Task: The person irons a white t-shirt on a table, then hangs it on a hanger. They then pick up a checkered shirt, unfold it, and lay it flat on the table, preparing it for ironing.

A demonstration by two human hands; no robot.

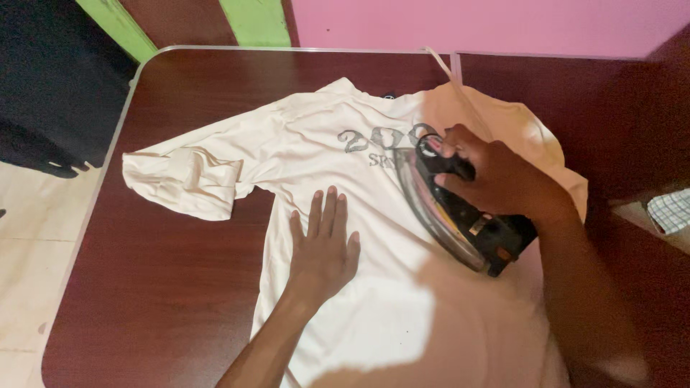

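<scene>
A cream long-sleeved shirt [309,151] with grey print on the chest lies spread on a dark red-brown table [165,259]. My left hand [323,244] rests flat on the shirt's middle, fingers slightly apart, pressing the cloth down. My right hand [496,176] grips the black handle of a clothes iron [460,212], whose metal soleplate sits on the shirt just right of the print. The iron's pale cord [449,72] runs up to the table's far edge. The shirt's left sleeve [187,179] is folded back on itself.
A second dark table [575,93] adjoins on the right. A pink wall [489,21] stands behind, with green and brown panels at upper left. Pale floor tiles [36,251] and a dark cloth [50,86] lie to the left. A checked cloth [672,210] shows at right.
</scene>
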